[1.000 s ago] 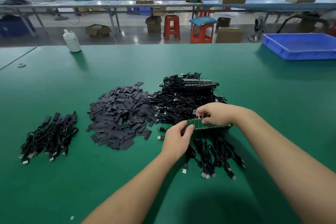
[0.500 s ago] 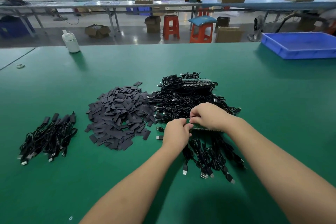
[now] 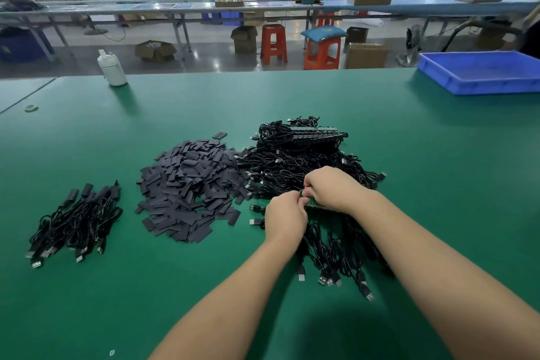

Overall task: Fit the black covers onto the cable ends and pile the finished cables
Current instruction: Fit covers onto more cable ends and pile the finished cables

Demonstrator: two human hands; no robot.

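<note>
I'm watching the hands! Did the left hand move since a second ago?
Yes. The left hand slid up and right, away from the person, closing in on the right hand at the green strip, judged against the pile of black covers.

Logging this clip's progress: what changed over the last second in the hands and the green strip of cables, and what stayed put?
The left hand slid right along the green strip to meet the right hand; both now pinch its left end, which has swung away from the person. The covers heap, finished pile and blue tray have not moved.
</note>
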